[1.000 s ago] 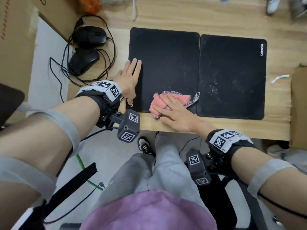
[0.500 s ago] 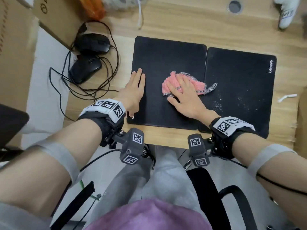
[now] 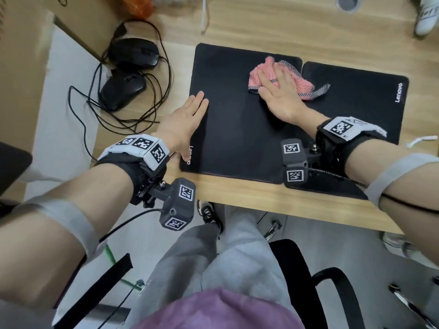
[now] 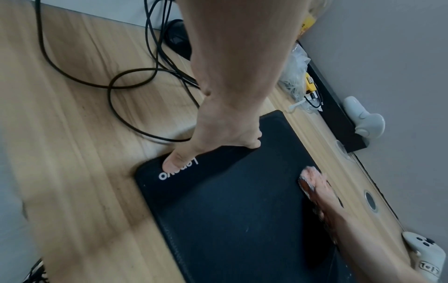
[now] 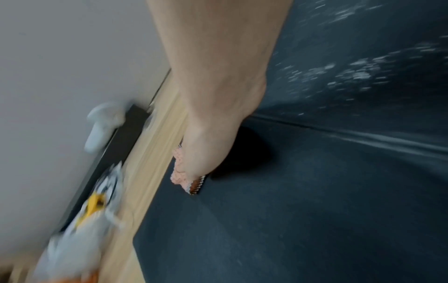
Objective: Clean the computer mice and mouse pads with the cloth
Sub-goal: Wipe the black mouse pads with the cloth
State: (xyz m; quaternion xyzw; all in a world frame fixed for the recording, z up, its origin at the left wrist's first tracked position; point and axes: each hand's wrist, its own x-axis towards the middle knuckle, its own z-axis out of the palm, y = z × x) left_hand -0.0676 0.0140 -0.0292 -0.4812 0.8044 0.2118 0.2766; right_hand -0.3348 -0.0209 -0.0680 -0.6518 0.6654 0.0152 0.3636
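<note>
Two black mouse pads lie side by side on the wooden desk. My left hand lies flat with straight fingers on the left edge of the left pad, its thumb on the Lenovo print. My right hand presses a pink cloth with a mesh edge flat onto the far right corner of that pad, fingers straight. The right pad carries pale specks. Two black wired mice sit left of the pads.
Tangled black cables spread around the mice. A cardboard box stands at the far left. A bag of small parts and a white controller lie along the desk's back edge. The desk's front edge is close to my lap.
My right hand has slid the pink cloth from the near edge of the left pad up to its far right corner. The left hand has stayed on the pad's left edge.
</note>
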